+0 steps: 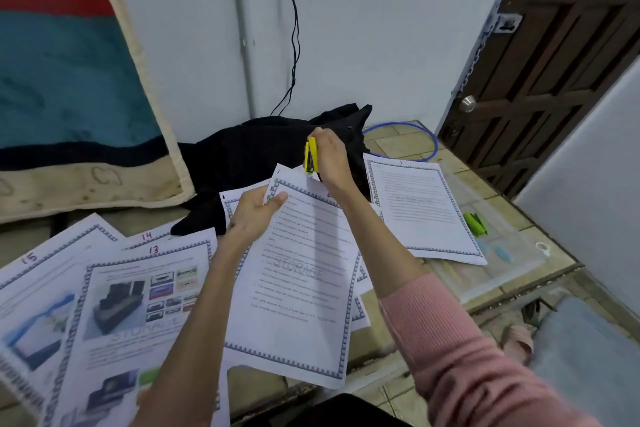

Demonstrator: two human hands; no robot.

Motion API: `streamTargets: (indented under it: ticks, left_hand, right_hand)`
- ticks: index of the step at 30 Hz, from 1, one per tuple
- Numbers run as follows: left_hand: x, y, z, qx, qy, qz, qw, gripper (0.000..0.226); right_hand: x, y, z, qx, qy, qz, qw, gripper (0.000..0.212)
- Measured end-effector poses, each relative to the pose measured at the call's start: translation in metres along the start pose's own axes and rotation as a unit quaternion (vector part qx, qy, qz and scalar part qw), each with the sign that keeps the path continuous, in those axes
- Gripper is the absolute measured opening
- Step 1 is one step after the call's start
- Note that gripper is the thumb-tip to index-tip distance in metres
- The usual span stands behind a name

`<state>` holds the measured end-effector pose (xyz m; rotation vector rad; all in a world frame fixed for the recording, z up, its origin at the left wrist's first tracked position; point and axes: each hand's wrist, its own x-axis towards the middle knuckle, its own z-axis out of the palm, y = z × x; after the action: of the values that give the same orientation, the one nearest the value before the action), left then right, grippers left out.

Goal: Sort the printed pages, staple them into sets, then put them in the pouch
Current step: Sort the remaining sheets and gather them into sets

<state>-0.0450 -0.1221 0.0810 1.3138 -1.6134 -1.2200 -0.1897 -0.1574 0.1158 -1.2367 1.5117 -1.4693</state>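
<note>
Several loose pages (114,305), hand-numbered 13, 14 and 15, lie fanned on the tiled floor (398,139) nearest the viewer, not yet stapled. Just beyond them the left hand (254,215) pinches the top left edge of a held set of pages (298,274), thumb on top, lifting it off the floor. The right hand (329,159) grips a yellow stapler (310,159), its mouth over the set's top corner. To the right another set (424,204) lies on a clear plastic pouch (491,253), with a green object (475,224) just beside it. Further back sits a black cloth (270,152). With one-edge support, the sheets could slip out of line, so the staple may miss some.
</note>
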Motion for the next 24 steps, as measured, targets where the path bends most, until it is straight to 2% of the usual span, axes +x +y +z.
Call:
streamTargets:
  ticks: [4,9,16,20,24]
  left_hand:
    - [-0.004,0.002,0.001,-0.007,-0.002,0.026,1.000,0.015]
    - [-0.002,0.004,0.001,0.004,-0.013,0.032,0.999,0.015]
    - [0.001,-0.001,0.000,0.021,0.005,0.019,1.000,0.015]
    - [0.000,-0.001,0.001,0.016,-0.004,0.018,1.000,0.015]
    - [0.002,0.000,-0.001,0.010,-0.006,0.012,1.000,0.016]
  right_hand:
    - [0.008,-0.008,0.013,-0.032,0.017,-0.043,0.998,0.048]
    - [0.003,-0.004,0.021,-0.096,-0.012,-0.105,0.990,0.036]
    - [0.001,-0.003,0.027,-0.064,0.007,-0.090,0.994,0.034]
    - [0.000,0.000,0.030,-0.039,0.050,-0.084,0.994,0.034]
    - [-0.003,0.003,0.034,-0.044,0.040,-0.075,0.995,0.034]
